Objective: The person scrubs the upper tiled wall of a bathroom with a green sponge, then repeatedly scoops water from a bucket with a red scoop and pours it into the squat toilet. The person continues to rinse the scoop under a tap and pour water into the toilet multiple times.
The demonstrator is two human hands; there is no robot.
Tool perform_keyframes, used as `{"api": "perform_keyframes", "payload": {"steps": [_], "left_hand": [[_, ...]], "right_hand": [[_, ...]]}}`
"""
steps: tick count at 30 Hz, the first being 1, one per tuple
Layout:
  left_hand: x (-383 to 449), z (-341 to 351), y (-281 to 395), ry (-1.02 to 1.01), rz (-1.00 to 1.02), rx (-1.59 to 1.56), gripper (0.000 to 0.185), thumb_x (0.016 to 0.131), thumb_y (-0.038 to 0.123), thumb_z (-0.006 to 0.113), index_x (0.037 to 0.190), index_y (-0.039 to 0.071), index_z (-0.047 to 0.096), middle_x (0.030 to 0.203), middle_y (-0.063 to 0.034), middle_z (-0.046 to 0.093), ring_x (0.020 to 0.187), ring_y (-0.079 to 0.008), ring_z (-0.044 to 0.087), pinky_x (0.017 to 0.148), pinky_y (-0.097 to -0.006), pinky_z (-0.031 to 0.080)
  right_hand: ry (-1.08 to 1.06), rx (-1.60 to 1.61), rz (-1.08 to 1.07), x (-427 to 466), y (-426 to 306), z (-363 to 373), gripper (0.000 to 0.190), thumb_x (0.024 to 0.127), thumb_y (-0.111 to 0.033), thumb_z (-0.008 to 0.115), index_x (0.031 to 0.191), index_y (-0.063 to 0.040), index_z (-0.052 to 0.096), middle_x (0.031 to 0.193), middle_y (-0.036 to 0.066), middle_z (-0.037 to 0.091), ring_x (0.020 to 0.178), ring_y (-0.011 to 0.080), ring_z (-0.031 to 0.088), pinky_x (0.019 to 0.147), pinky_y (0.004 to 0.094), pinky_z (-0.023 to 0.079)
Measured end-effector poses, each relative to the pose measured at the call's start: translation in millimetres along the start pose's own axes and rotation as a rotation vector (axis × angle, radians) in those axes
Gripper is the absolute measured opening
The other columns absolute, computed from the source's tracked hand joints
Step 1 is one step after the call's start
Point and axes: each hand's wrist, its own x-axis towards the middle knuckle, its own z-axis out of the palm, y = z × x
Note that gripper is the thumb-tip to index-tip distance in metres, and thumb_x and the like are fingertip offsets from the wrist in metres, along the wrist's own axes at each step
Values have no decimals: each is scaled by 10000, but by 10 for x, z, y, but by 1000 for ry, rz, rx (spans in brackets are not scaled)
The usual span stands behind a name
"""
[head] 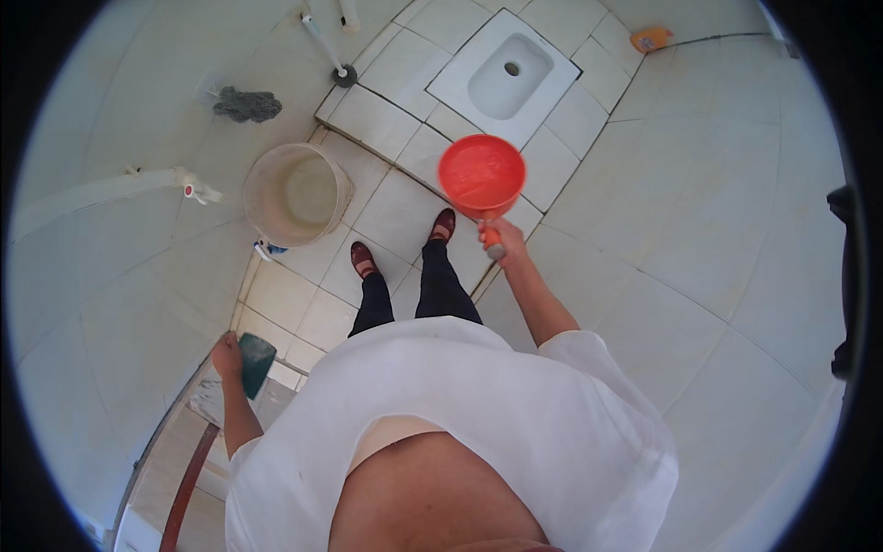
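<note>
My right hand (506, 241) grips the orange handle of a red plastic water dipper (483, 172), held over the edge of the raised tiled step. Water seems to lie in the dipper's bowl. Beyond it, a white squat toilet (510, 69) is set into the step. At the lower left, my left hand (227, 355) is closed on the edge of a dark green flat-sided thing (256, 363), perhaps a dustpan or a small bin. Between my hands and further forward, a large whitish plastic bucket (259, 196) stands on the floor with cloudy water in it.
A toilet brush (324, 45) leans at the step's left corner. A grey mop head or cloth (247, 104) hangs on the left wall above a tap (199, 192). An orange bottle (650, 39) lies in the far right corner. A blue and white object (265, 250) sits beside the bucket.
</note>
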Motion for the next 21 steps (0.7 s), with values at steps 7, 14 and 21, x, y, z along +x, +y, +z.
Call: {"api": "perform_keyframes", "payload": {"steps": [7, 14, 21], "left_hand": [[-846, 495, 54, -49, -158, -89, 370, 833, 360, 505, 781, 27, 655, 755, -217, 619, 725, -396, 599, 661, -469, 463], [-1017, 618, 508, -106, -143, -222, 343, 839, 330, 511, 791, 18, 645, 714, -221, 603, 696, -381, 599, 628, -438, 460], [-930, 550, 737, -106, -116, -211, 334, 851, 315, 499, 801, 15, 637, 717, -219, 601, 690, -388, 589, 625, -443, 450]], "right_hand": [[503, -308, -274, 746, -1074, -560, 113, 673, -59, 595, 701, 46, 563, 608, 117, 568, 499, 202, 563, 441, 308, 465], [676, -13, -639, 1314, -1921, -696, 46, 606, 26, 575, 613, 29, 530, 615, 114, 563, 514, 186, 545, 458, 300, 433], [486, 397, -550, 1349, -2451, -975, 130, 673, 22, 573, 791, 22, 520, 691, 130, 565, 564, 231, 558, 476, 317, 482]]}}
